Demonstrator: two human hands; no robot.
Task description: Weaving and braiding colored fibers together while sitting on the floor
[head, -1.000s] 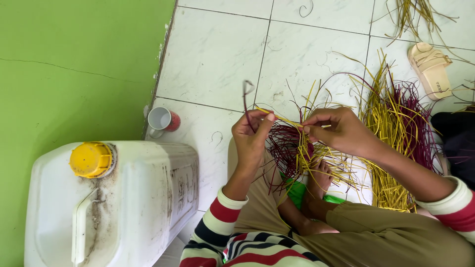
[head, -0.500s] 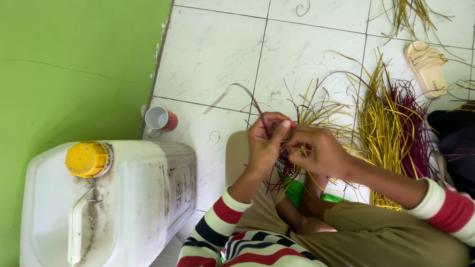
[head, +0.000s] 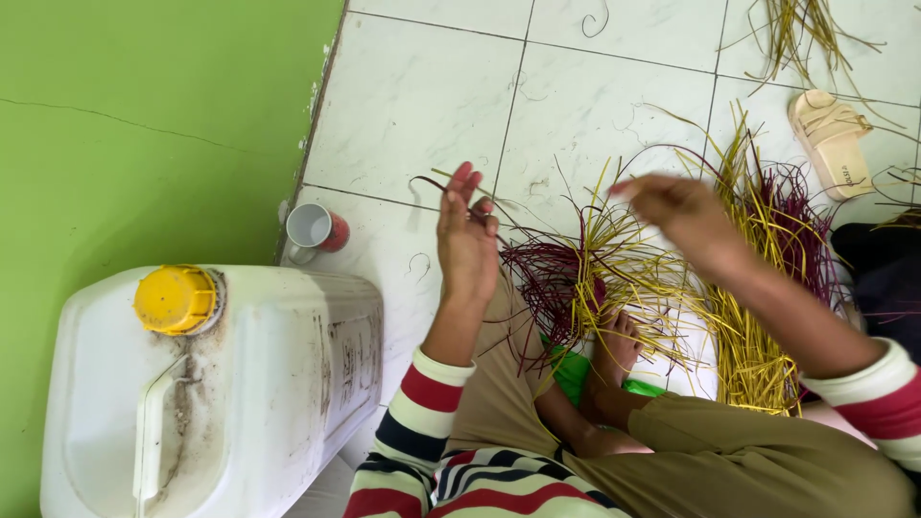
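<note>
Since half a second ago both hands have parted: the left hand (head: pixel 467 240) pinches a dark strand (head: pixel 432 184), the blurred right hand (head: pixel 676 206) lifts, its grip unreadable, off the yellow-and-maroon weaving (head: pixel 585 278).

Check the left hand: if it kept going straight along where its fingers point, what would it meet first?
The left hand points up-frame, away from the body. Past the thin dark strand at its fingertips, only white floor tiles lie ahead. The way looks free, though the hand's height is unclear.
</note>
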